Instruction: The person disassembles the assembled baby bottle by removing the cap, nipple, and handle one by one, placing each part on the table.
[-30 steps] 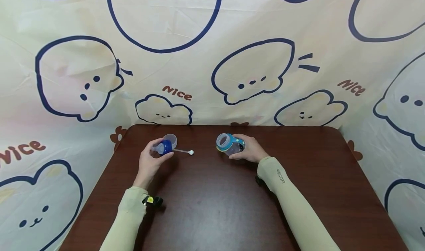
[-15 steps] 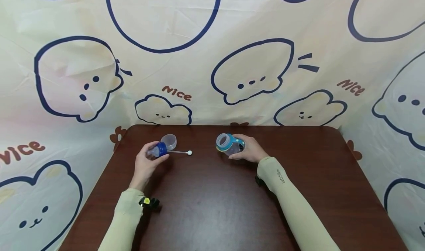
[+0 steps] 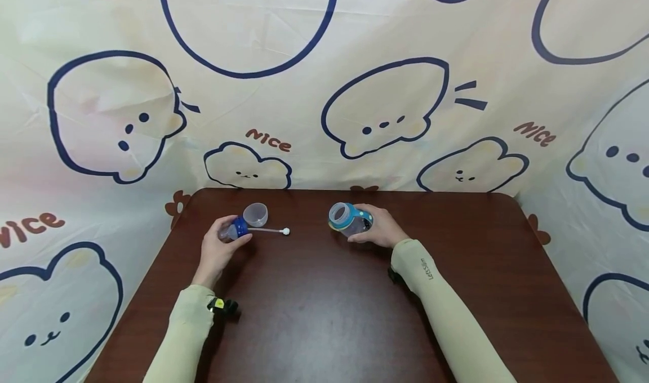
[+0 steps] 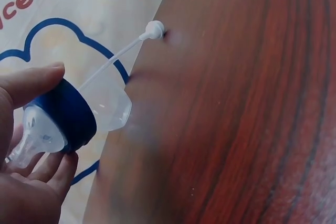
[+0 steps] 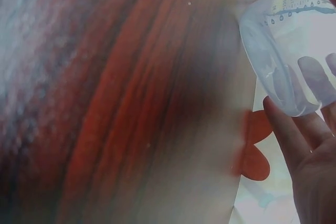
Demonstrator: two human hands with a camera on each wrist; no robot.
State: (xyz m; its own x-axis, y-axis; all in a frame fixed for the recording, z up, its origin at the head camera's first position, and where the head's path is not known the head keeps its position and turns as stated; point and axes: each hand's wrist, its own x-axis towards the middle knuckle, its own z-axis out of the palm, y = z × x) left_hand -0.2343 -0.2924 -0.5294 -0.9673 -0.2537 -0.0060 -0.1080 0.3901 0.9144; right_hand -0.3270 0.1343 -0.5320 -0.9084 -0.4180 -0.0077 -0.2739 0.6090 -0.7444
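nipple cap leftward, in left grip

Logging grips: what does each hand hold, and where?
Left hand grips the nipple cap by its blue ring; right hand holds the bottle around its body.

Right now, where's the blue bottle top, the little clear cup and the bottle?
blue nipple cap (image 4: 71, 114), left wrist view, on its blue ring.
clear cup (image 3: 256, 213), head view, on its rim.
baby bottle (image 3: 349, 218), head view, on its teal neck.
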